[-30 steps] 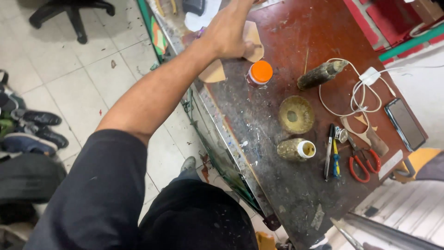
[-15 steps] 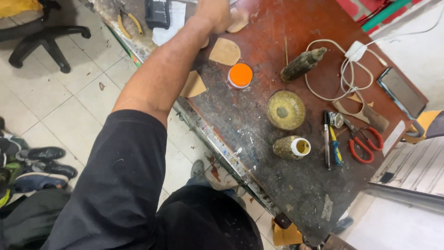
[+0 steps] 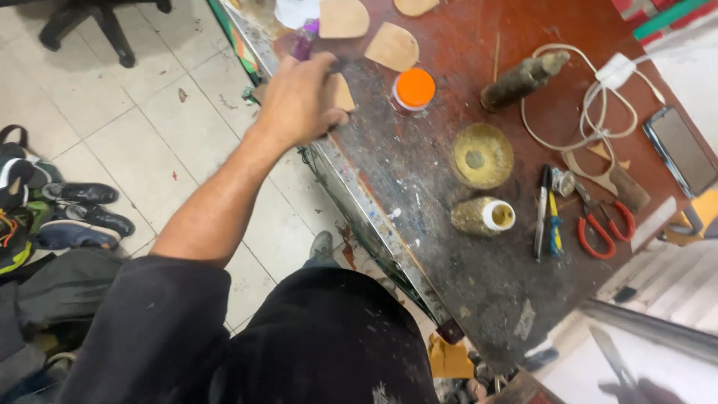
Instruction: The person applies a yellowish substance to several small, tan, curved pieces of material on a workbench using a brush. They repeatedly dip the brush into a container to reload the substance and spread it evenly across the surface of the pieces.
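Tan leather piece (image 3: pixel 342 91) sits at the counter (image 3: pixel 419 179) near edge, under the left hand (image 3: pixel 299 101); grip curled over it, likely pinching, fingertips hidden. Just beyond: orange-lidded jar (image 3: pixel 413 90) and another tan cutout (image 3: pixel 393 46). Farther up, purple tube (image 3: pixel 304 39); right hand not visible.

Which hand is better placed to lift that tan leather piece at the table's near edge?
The left hand: it already rests on the tan leather piece at the table edge, beside the orange-lidded jar. The right hand is out of view.
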